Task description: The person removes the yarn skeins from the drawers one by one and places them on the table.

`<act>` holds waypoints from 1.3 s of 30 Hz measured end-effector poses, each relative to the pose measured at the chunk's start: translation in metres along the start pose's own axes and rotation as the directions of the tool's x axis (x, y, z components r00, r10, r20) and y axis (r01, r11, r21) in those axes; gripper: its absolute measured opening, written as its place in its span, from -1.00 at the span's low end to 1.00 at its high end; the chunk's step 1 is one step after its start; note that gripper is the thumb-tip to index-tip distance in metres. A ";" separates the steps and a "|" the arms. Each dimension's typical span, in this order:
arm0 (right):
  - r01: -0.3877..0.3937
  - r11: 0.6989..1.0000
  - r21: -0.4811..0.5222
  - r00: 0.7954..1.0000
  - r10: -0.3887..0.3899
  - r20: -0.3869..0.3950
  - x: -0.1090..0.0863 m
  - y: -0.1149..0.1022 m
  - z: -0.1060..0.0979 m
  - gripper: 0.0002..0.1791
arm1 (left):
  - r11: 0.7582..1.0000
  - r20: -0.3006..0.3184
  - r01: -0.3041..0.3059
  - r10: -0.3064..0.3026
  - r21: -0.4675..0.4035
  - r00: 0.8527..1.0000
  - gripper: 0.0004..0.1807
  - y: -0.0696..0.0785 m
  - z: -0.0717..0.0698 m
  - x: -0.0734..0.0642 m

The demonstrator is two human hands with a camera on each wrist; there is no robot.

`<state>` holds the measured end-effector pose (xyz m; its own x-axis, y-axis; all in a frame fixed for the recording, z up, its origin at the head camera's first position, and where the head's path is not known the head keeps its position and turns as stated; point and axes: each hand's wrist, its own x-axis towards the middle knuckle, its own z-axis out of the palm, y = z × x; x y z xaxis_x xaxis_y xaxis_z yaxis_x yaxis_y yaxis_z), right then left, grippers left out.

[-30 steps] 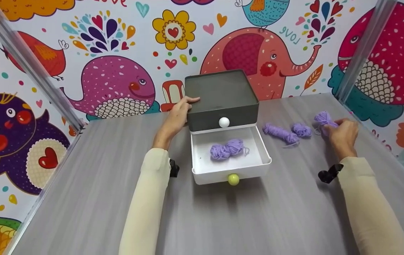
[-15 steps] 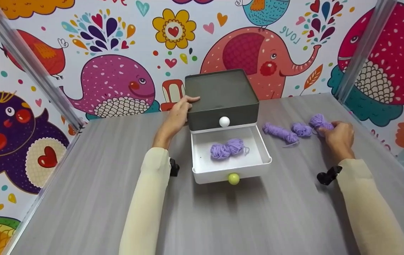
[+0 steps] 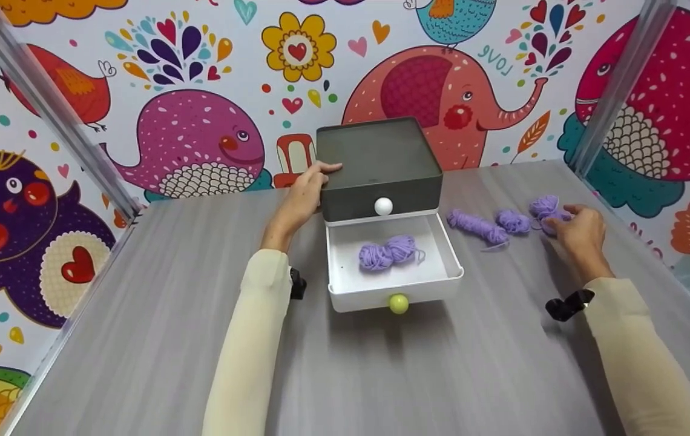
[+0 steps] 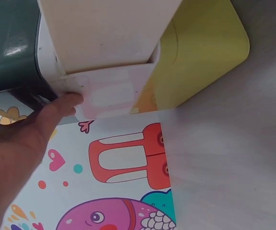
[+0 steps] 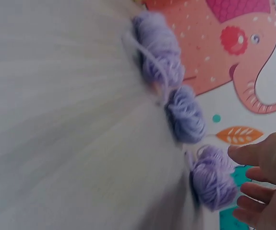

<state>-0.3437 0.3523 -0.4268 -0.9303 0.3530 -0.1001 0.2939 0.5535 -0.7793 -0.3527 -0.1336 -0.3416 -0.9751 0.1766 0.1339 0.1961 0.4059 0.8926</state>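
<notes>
My left hand (image 3: 302, 197) grips the upper left side of a small drawer box (image 3: 375, 154) with a dark grey-green top. In the left wrist view its thumb (image 4: 70, 101) presses the white side wall. A white drawer (image 3: 345, 281) with a lime-green knob stands pulled out below, holding a purple yarn skein (image 3: 387, 253). My right hand (image 3: 584, 236) is beside another purple yarn skein (image 3: 545, 209) on the table. In the right wrist view, its loosely spread fingers are apart from that skein (image 5: 214, 177).
Two more purple yarn skeins, a long one (image 3: 477, 227) and a short one (image 3: 512, 221), lie between the drawer box and my right hand. A patterned wall (image 3: 200, 36) rises behind the grey table (image 3: 200, 272). Metal posts (image 3: 614, 103) stand at the corners.
My right hand has moved left with the yarn skein, set it beside the short skein, and loosened its fingers from it. My left hand has stayed on the drawer box.
</notes>
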 end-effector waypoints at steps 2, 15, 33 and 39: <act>0.032 0.999 -0.015 0.999 -0.033 -0.017 -0.003 -0.003 0.001 -0.33 | 1.000 0.000 -0.002 0.002 -0.005 1.000 -0.52 0.000 0.000 0.000; 0.087 0.995 0.051 0.996 -0.087 0.006 -0.031 -0.030 0.015 -0.37 | 0.999 0.008 0.029 -0.029 -0.015 1.000 -0.52 0.000 0.001 0.000; 0.303 0.950 0.076 0.953 -0.302 -0.023 -0.095 -0.085 0.026 -0.42 | 0.999 0.008 0.022 -0.022 -0.043 1.000 -0.50 0.001 0.001 0.001; 0.340 0.936 0.095 0.938 -0.345 0.040 -0.113 -0.097 0.029 -0.37 | 0.998 0.017 0.030 -0.029 -0.052 0.999 -0.50 0.002 0.000 0.001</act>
<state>-0.2733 0.2365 -0.3576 -0.9825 0.1101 0.1500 -0.0621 0.5660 -0.8221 -0.3531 -0.1323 -0.3398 -0.9785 0.1801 0.1004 0.1611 0.3638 0.9174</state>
